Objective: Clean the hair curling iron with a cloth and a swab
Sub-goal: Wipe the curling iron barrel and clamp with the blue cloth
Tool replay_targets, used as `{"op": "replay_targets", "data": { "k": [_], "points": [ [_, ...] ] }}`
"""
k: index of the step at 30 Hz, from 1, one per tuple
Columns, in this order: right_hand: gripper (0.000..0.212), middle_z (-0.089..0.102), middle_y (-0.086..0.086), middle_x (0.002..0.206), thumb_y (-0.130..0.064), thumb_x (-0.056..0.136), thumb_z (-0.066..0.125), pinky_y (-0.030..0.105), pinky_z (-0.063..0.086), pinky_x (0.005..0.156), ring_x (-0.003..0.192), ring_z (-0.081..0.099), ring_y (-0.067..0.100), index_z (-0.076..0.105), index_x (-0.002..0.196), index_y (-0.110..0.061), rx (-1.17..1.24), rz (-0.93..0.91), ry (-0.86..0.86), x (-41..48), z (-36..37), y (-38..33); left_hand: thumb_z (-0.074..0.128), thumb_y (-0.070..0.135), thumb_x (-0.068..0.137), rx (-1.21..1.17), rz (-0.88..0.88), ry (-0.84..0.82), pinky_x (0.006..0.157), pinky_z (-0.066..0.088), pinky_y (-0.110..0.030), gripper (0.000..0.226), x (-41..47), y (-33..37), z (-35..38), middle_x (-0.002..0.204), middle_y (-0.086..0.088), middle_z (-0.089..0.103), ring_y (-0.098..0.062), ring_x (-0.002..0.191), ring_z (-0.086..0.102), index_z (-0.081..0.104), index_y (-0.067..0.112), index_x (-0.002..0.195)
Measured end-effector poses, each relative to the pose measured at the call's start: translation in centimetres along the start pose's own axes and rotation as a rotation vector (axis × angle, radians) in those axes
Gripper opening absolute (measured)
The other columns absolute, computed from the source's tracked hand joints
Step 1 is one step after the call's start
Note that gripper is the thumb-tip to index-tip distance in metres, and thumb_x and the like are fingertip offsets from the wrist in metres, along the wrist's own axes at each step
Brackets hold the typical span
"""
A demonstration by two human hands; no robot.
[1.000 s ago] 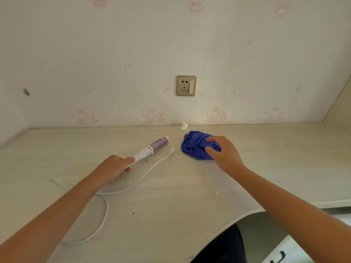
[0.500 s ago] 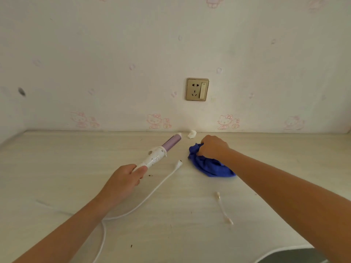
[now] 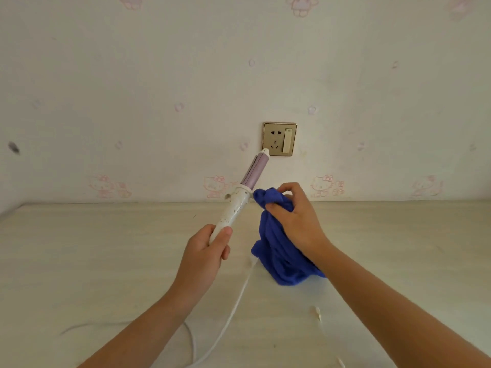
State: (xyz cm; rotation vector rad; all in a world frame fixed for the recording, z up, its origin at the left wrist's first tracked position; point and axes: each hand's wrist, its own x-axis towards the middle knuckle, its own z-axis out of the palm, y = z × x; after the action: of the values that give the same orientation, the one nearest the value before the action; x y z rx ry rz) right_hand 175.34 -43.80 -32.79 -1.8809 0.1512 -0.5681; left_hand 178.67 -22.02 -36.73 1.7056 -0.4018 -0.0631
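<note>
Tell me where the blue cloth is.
Head view, right of centre: the blue cloth is bunched in the right hand, just right of the curling iron that the left hand holds up, below the wall socket.

There is one hair curling iron [image 3: 240, 201] with one white cord [image 3: 233, 301], one blue cloth [image 3: 281, 258] and one cotton swab [image 3: 318, 313]. Two hands show: one left hand [image 3: 206, 251] and one right hand [image 3: 295, 219]. There is one desk [image 3: 106, 261], one wall socket [image 3: 279, 139], and four cat prints [image 3: 215, 185] in the wallpaper's lowest row.
</note>
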Motion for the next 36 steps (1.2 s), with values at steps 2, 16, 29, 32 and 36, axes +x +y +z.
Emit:
{"op": "replay_targets", "data": {
  "k": [2, 16, 29, 32, 36],
  "points": [
    [0.016, 0.069, -0.001, 0.082, -0.029, 0.098, 0.066, 0.028, 0.052, 0.062, 0.066, 0.062, 0.008, 0.052, 0.105, -0.033, 0.025, -0.009, 0.065, 0.7, 1.7, 0.7, 0.060, 0.032, 0.101, -0.048, 0.001, 0.025, 0.042, 0.030, -0.018, 0.033, 0.6, -0.2, 1.0, 0.060, 0.001, 0.049, -0.009, 0.046, 0.034, 0.054, 0.004, 0.085],
    [0.025, 0.074, -0.019, 0.104, -0.011, 0.098, 0.065, 0.015, 0.053, 0.085, 0.098, 0.069, 0.006, 0.072, 0.116, -0.027, 0.132, -0.269, 0.027, 6.1, 5.9, 2.1, 0.044, 0.026, 0.088, -0.328, 0.018, 0.000, 0.046, 0.031, -0.015, 0.027, 2.7, -1.9, 2.6, 0.068, -0.006, 0.038, -0.008, 0.053, 0.032, 0.060, 0.005, 0.098],
    [0.034, 0.075, -0.016, 0.088, 0.004, 0.086, 0.070, 0.014, 0.050, 0.078, 0.084, 0.069, 0.001, 0.083, 0.107, -0.020, 0.030, -0.271, -0.449, 3.9, 6.1, 0.4, 0.046, 0.006, 0.094, -0.419, -0.013, 0.014, 0.063, 0.049, -0.014, 0.035, 2.3, -1.3, 2.7, 0.075, 0.007, 0.062, -0.003, 0.068, 0.056, 0.072, 0.029, 0.096],
    [0.032, 0.069, -0.009, 0.078, 0.002, 0.090, 0.069, 0.015, 0.046, 0.074, 0.072, 0.061, 0.001, 0.082, 0.109, -0.020, 0.052, -0.290, -0.130, 5.0, 5.2, 0.2, 0.042, 0.011, 0.091, -0.344, 0.050, -0.056, 0.054, 0.038, -0.012, 0.029, 1.9, -1.0, 2.8, 0.070, -0.002, 0.044, -0.007, 0.058, 0.040, 0.067, 0.023, 0.099],
    [0.031, 0.073, -0.001, 0.082, 0.001, 0.092, 0.069, 0.029, 0.057, 0.074, 0.074, 0.067, 0.011, 0.082, 0.110, -0.022, 0.045, -0.246, -0.195, 4.7, 4.9, 0.6, 0.041, 0.013, 0.084, -0.366, 0.055, -0.044, 0.049, 0.033, -0.012, 0.032, 2.1, -1.3, 2.7, 0.068, -0.002, 0.041, -0.006, 0.055, 0.035, 0.068, 0.020, 0.098]
  ]
}}
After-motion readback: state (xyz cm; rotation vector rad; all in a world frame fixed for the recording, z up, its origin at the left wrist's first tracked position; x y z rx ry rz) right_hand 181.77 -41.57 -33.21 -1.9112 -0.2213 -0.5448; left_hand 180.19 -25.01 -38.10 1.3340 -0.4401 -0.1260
